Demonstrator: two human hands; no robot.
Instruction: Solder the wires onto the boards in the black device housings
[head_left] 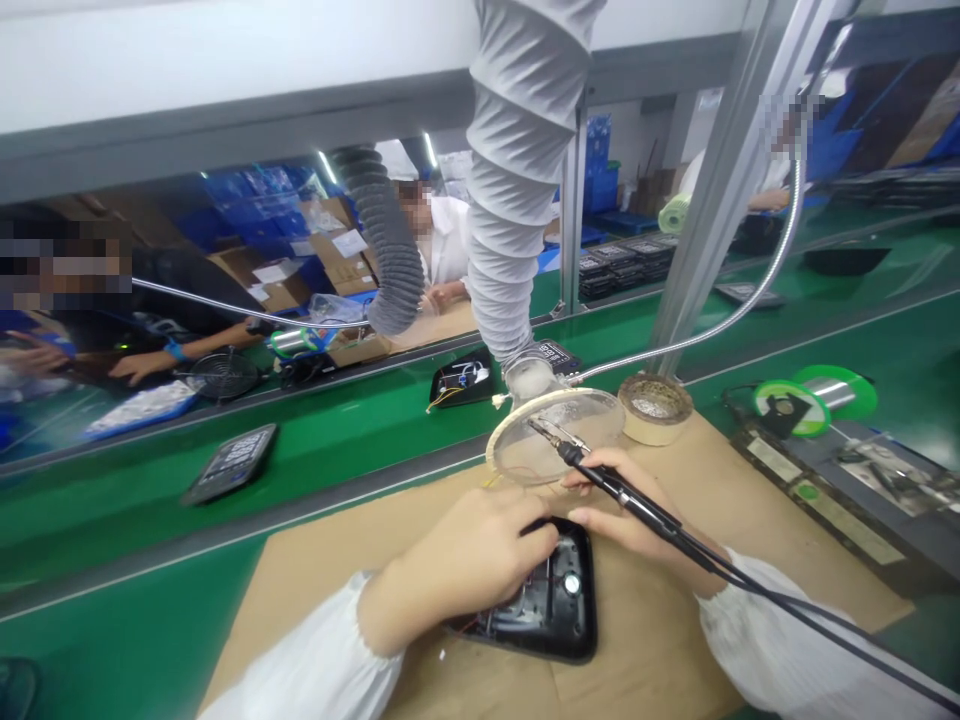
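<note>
My left hand [469, 555] lies curled over the top of a black plastic device shell [559, 610] that rests open side up on a cardboard sheet [330, 590]; whether it grips anything small is hidden. My right hand [630, 510] holds a black soldering iron [637, 505] like a pen. The iron's metal tip [551, 433] points up and left under a round clear magnifier lens [555, 435]. The iron's cable runs off to the lower right.
A grey ribbed extraction hose [517, 200] hangs down to the lens. A roll of tape [655, 408] and a green solder spool [814, 400] sit to the right. Black devices [231, 462] ride the green conveyor belt [360, 440]. Other people work across the belt.
</note>
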